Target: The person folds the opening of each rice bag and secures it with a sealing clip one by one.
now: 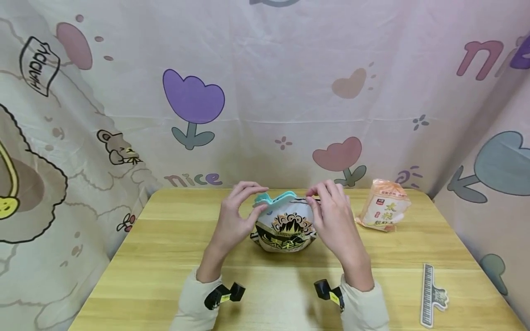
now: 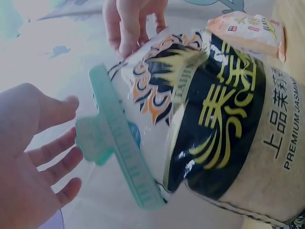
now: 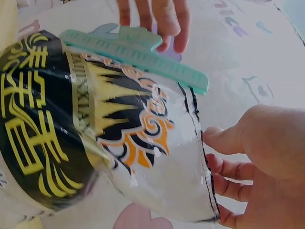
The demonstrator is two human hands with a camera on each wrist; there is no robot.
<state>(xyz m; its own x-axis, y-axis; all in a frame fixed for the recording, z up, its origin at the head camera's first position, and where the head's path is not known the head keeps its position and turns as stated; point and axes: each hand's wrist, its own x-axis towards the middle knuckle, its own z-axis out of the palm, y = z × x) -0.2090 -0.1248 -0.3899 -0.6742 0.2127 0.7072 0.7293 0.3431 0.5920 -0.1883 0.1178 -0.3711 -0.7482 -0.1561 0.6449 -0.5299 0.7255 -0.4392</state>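
A jasmine rice bag (image 1: 285,230) with a black, gold and orange print stands in the middle of the table. Across the left part of its top edge sits a mint-green sealing clip (image 2: 126,148) with ruler-like marks. My left hand (image 1: 233,209) is beside the clip's handle, thumb and fingers spread apart around it without gripping; the left wrist view shows a gap at the thumb. On the other side, my right hand (image 1: 335,214) pinches the free right part of the bag's top edge between thumb and fingers, seen closely in the right wrist view.
An orange-and-white food packet (image 1: 385,207) stands at the back right of the wooden table (image 1: 165,266). Near the right edge lies a second clip, whitish grey (image 1: 428,294). A patterned curtain (image 1: 265,92) hangs behind the table.
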